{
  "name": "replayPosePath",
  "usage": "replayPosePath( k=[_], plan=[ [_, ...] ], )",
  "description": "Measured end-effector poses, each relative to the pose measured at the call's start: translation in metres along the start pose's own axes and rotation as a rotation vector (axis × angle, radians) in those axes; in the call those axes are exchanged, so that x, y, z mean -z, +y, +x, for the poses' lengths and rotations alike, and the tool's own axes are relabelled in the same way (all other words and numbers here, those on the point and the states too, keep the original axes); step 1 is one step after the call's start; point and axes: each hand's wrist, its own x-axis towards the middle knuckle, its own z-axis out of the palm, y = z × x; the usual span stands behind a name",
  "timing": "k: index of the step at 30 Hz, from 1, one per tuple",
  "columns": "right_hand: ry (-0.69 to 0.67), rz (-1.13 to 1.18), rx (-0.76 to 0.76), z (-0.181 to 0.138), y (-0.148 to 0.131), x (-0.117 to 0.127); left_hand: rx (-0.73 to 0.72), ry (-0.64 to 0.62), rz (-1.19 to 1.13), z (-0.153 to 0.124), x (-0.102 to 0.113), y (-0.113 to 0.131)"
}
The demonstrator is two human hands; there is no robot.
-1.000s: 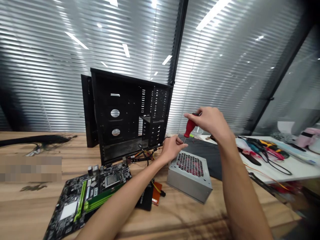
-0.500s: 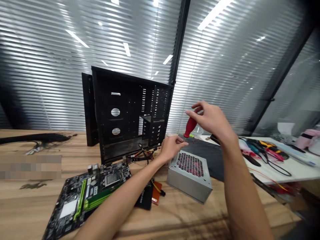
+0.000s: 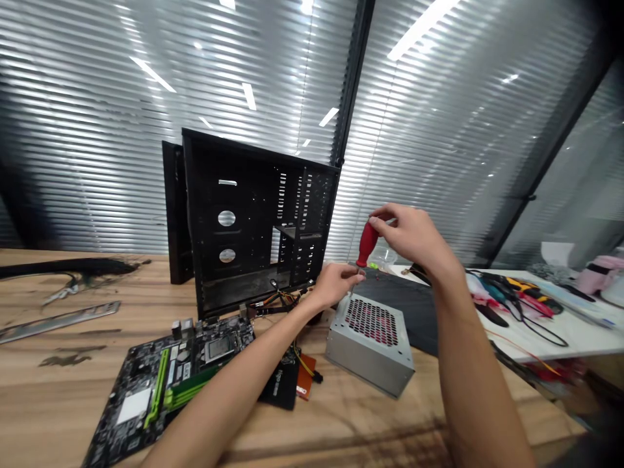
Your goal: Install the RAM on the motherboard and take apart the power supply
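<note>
My right hand (image 3: 407,234) pinches the top of a screwdriver's red handle (image 3: 367,244), held nearly upright with its shaft pointing down. Beside that shaft, the fingers of my left hand (image 3: 338,283) are closed in a pinch just below the handle. They appear to be around the shaft; anything smaller between them is hidden. Both hands are over the far left corner of a grey metal power supply (image 3: 368,364), which lies on the wooden table with its honeycomb fan grille (image 3: 371,321) facing up. The screwdriver's tip reaches down close to that corner.
Behind stands an open black computer case (image 3: 253,214). A motherboard (image 3: 146,383) lies at front left, near a black drive (image 3: 280,387) and an orange one (image 3: 305,374). A metal strip (image 3: 58,322) is at far left. Tools and cables (image 3: 521,292) cover a white table at right.
My right hand has lowered slightly and its fingers have shifted on the handle, which stands more upright. My left hand stays at the power supply's corner.
</note>
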Motion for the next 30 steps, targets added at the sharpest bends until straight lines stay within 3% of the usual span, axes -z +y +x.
replayPosePath(
  k=[9,19,26,30],
  plan=[
    [-0.019,0.012,-0.004,-0.002,-0.006,0.000,0.039,0.172,0.148,-0.005,-0.006,0.004],
    [0.007,0.142,-0.027,0.001,0.006,-0.005,-0.070,-0.090,0.122,0.000,0.006,-0.011],
    [-0.043,0.151,-0.061,0.003,0.009,-0.012,-0.021,0.030,0.214,-0.001,0.004,-0.012],
    [-0.181,0.102,-0.098,0.001,0.008,-0.011,0.039,0.112,0.327,-0.004,0.002,-0.005]
  ],
)
